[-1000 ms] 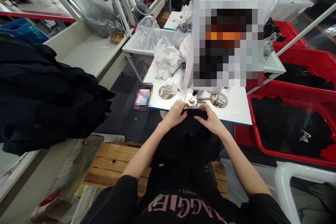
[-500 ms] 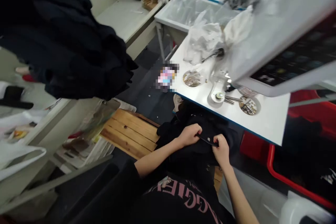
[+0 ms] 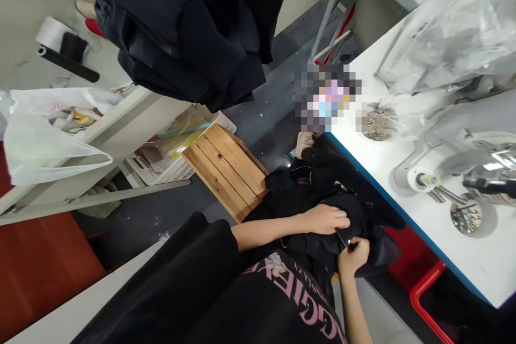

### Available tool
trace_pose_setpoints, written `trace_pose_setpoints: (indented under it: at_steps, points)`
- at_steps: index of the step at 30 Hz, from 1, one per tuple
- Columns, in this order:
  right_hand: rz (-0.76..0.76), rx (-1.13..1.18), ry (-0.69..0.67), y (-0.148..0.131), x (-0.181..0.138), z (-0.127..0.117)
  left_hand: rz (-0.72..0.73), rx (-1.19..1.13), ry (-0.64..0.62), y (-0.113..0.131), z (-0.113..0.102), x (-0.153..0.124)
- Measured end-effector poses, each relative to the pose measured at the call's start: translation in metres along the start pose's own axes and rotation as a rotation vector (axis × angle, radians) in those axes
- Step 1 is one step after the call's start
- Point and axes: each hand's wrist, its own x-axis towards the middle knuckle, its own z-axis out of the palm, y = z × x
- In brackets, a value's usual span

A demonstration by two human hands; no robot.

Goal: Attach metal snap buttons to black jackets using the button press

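Note:
A black garment (image 3: 322, 193) lies bunched on my lap, below the edge of the white machine table (image 3: 403, 204). My left hand (image 3: 324, 219) rests on top of the cloth with its fingers curled over a fold. My right hand (image 3: 353, 256) is just below it, closed in a pinch on a narrow black strip of the same garment. Both hands are close together and well clear of the press head (image 3: 421, 178) on the table.
A pile of dark garments (image 3: 189, 21) hangs over the left bench. A wooden slatted stool (image 3: 226, 169) stands beside my lap. Small dishes of metal snaps (image 3: 465, 217) sit in the table top. A white plastic bag (image 3: 44, 134) hangs at left; a red bin rim (image 3: 423, 301) shows at lower right.
The view has swung left and down. My hands drew the garment off the table, down onto my lap, and the right hand now pinches a strip of it.

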Motion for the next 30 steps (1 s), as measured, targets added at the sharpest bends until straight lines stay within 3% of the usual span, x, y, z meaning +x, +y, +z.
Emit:
trace_pose_setpoints:
  at_steps: [11,16,21,26,30]
  points:
    - [0.008,-0.007,-0.002,-0.011,0.0,0.001,-0.01,-0.042,-0.026,-0.004,-0.008,-0.003]
    - [-0.036,0.047,0.0,-0.014,0.0,-0.007,-0.008,0.097,0.005,0.0,-0.009,-0.001]
    - [-0.094,0.094,-0.019,-0.01,0.004,-0.034,0.09,0.265,0.108,0.008,-0.025,0.004]
    - [-0.242,0.133,0.19,-0.021,0.011,-0.071,0.215,0.244,0.258,0.025,-0.051,0.009]
    - [-0.303,0.175,0.29,-0.029,0.017,-0.091,0.253,0.219,0.286,0.04,-0.065,0.016]
